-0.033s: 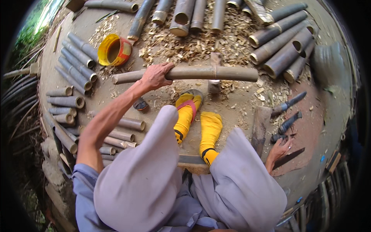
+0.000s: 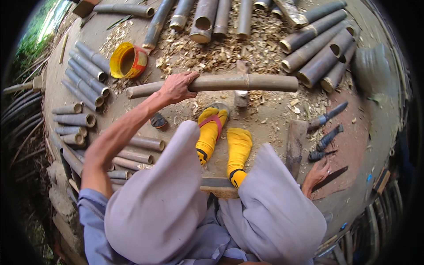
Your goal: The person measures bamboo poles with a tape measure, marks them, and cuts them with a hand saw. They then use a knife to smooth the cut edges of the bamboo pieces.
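My left hand [image 2: 177, 87] is closed around the left part of a long bamboo tube [image 2: 247, 82], held crosswise beyond my feet. A short wooden post [image 2: 241, 98] shows in front of and behind the tube near its node; whether they touch is hard to tell. At the right, my right hand [image 2: 317, 172] is low by the ground, fingers bent and apart, beside a dark pointed blade [image 2: 332, 177]. No object shows in its fingers, though the palm is hidden. Just above lie a dark-handled tool [image 2: 319, 156], another dark handle [image 2: 330, 138] and a sheathed-looking knife [image 2: 327, 117].
Cut bamboo tubes lie in groups at left [image 2: 87, 73], top [image 2: 204, 22] and right [image 2: 316, 33]. A yellow and red bucket [image 2: 140, 62] stands upper left. Wood chips [image 2: 221, 57] cover the ground ahead. A wooden board [image 2: 295, 148] lies right of my yellow-socked feet [image 2: 239, 148].
My right hand has drawn back slightly from the dark-handled tool, toward the dark blade. The view has shifted a little; my left hand keeps its grip on the bamboo tube.
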